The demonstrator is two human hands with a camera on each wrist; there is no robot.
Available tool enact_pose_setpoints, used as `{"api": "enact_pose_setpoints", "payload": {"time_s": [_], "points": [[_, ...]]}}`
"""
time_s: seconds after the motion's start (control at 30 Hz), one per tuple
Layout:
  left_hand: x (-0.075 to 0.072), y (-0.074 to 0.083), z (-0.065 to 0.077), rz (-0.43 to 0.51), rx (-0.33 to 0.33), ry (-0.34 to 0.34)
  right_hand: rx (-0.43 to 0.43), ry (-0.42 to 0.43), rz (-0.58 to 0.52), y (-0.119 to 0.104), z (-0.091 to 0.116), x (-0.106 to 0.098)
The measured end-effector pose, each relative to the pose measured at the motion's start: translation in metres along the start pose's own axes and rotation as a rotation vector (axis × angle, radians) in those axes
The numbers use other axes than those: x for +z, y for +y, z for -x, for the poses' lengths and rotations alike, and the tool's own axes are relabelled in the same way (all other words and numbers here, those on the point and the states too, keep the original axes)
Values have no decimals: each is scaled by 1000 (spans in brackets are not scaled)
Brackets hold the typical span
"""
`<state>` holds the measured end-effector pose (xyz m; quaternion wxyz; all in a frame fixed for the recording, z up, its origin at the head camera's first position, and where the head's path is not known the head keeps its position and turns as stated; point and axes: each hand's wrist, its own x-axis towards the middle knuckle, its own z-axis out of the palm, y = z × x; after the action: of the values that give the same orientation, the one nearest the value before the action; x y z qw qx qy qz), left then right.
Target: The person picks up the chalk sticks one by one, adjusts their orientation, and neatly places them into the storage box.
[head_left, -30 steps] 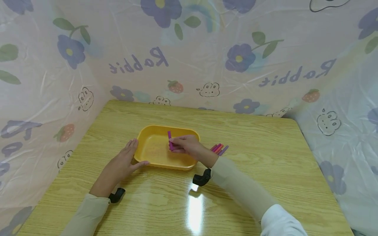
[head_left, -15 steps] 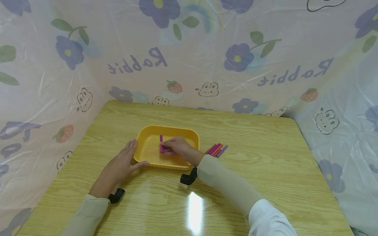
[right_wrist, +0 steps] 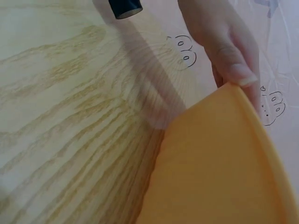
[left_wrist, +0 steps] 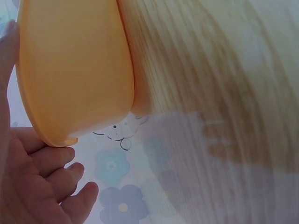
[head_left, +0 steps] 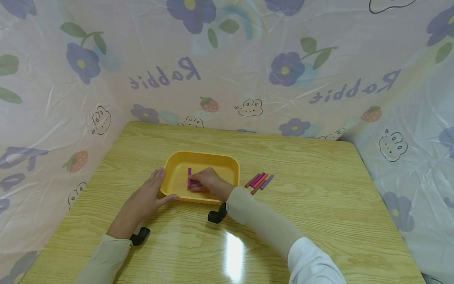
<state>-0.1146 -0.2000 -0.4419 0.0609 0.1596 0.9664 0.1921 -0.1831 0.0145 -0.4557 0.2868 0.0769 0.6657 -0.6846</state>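
A yellow plastic tray [head_left: 195, 154] with rounded corners stands on the table. My left hand [head_left: 147, 197] rests against its left end, fingers along the outer wall and thumb at the front rim. In the left wrist view the fingers [left_wrist: 56, 163] lie under the tray's rim. Over the tray's inside, my right hand [head_left: 209, 181] pinches a short magenta crayon-like stick [head_left: 189, 172], held lengthwise away from me. Whether the stick touches the tray's bottom I cannot tell. In the right wrist view the left thumb [right_wrist: 240, 74] touches the tray's corner; the right hand is out of sight there.
Several similar sticks [head_left: 258, 180] in reds, magenta, orange and purple lie in a loose pile right of the tray. The wood-grain table [head_left: 312, 213] meets patterned sheets [head_left: 227, 83] at the back and sides. A black wrist camera [head_left: 217, 214] hangs by the tray's front edge.
My right hand has moved left and slightly nearer inside the tray with the magenta stick, uncovering more of the stick pile. The left hand and the tray have stayed put.
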Motion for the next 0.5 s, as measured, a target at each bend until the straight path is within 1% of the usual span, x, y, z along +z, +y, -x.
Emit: {"api": "enact_pose_setpoints", "payload": {"time_s": [0.27,0.5], "points": [[-2,1,1,17,-1,-7,12,28,48,0,-2,2],[-1,2,0,21,-1,-15,30,55,56,0,-2,4]]}}
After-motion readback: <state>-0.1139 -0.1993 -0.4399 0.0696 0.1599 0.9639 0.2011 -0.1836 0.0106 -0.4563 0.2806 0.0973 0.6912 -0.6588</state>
